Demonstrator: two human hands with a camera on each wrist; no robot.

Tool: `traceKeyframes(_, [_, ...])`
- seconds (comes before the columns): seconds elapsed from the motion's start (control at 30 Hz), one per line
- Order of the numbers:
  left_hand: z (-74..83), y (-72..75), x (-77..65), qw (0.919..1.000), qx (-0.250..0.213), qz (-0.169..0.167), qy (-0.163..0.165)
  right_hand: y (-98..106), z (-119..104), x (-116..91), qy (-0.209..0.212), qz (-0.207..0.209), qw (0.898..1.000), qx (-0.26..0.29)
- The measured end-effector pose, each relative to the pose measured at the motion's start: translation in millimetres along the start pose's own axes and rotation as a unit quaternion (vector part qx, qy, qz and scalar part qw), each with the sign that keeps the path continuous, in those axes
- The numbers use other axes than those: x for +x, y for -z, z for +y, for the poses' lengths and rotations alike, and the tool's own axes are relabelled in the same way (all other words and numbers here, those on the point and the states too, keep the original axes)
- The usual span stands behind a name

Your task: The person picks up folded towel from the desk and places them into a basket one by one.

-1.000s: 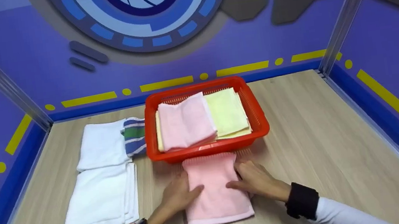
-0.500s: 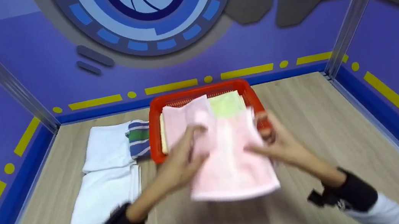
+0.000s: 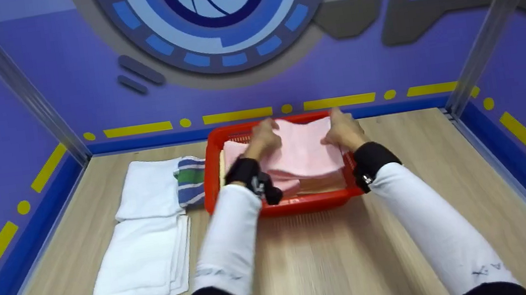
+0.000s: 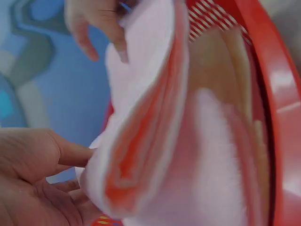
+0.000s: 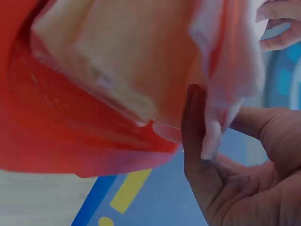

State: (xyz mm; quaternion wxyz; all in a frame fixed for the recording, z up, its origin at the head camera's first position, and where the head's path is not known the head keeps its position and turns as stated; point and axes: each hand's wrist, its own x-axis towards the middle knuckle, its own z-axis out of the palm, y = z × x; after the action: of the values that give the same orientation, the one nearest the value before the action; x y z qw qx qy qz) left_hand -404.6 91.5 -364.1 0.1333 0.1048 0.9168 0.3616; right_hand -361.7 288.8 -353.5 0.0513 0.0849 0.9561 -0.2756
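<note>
A folded pink towel [image 3: 306, 149] is held over the right part of the red basket [image 3: 311, 204]. My left hand [image 3: 263, 140] grips its left edge, and my right hand [image 3: 345, 131] pinches the right edge. In the left wrist view, the towel's folded layers [image 4: 146, 127] hang between both hands, above the basket's contents. The right wrist view shows my right thumb and fingers [image 5: 193, 122] on either side of the cloth. Beneath it lie another pink towel [image 3: 234, 151] at the left and yellowish towels [image 5: 131, 47], partly hidden.
Left of the basket are two folded white towels [image 3: 151, 187], [image 3: 138, 260] and a blue, green and white striped cloth [image 3: 191, 180] close against the basket. Purple panels [image 3: 57, 93] enclose the wooden table [image 3: 310, 273] at the back and sides.
Both hands have lifted the folded pink towel from the table in front of the basket and carried it forward, over the basket's right part. It now covers the yellow towel. The white towels stay put.
</note>
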Motion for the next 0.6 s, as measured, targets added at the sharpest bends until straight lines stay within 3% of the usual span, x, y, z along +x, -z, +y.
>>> traceKeyframes(0.1, [0.5,-19.6,0.6,0.9956,0.079,-0.036,0.035,-12,4,0,-0.029,-0.023,0.997,-0.061])
traceKeyframes(0.23, [3.5,-21.5,-7.4,0.9907,0.110,-0.056,0.058,-16,1,-1,-0.031,-0.033,0.995,-0.094])
traceKeyframes(0.33, [3.3,-9.4,-10.7,0.9900,0.112,-0.068,0.053,-11,-6,2,-0.022,-0.037,0.996,-0.073])
traceKeyframes(0.5, [-8.5,18.5,-12.9,0.9921,0.083,-0.084,0.042,1,-8,11,-0.041,-0.066,0.997,0.020])
traceKeyframes(0.6, [-23.6,42.2,-16.6,0.9930,0.081,-0.063,0.058,6,0,15,-0.050,-0.053,0.995,0.071])
